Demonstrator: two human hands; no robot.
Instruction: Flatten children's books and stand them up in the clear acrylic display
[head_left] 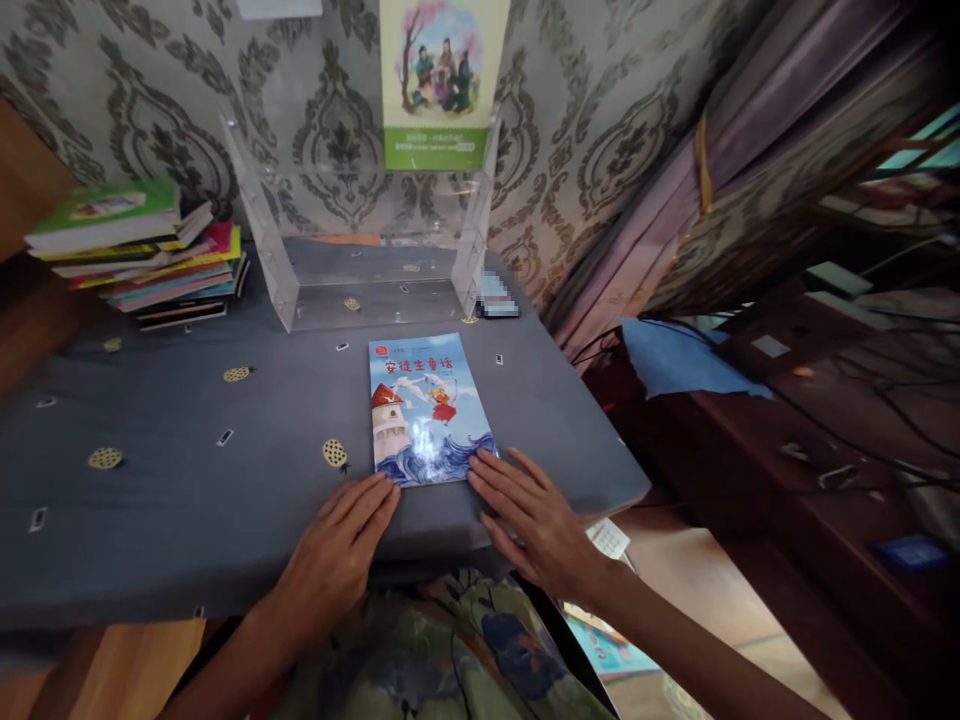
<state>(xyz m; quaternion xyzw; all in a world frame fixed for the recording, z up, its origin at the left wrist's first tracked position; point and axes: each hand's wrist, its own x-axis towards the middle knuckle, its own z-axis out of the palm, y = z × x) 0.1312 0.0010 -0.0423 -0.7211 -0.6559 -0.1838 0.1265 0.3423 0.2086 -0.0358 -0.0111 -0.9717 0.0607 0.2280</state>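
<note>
A children's book (427, 410) with a blue cover, red Chinese title, tower and waves lies closed and flat on the grey tablecloth (285, 400). My left hand (337, 540) rests at its lower left corner, fingers stretched out, the tips touching or just beside the edge. On the lower right corner lie the fingertips of my right hand (536, 515), with its fingers spread and thumb apart. Neither hand grips the book. Behind it stands a clear acrylic rack (375, 300), with a green-and-cream picture book (444, 85) upright at its top right.
Several books form an uneven stack (150, 245) at the back left. A pixelated item (499, 295) lies right of the rack. Beyond the table's right edge are a purple curtain (630, 250), a dark cabinet (750, 450) with cables, and a blue cloth (682, 360).
</note>
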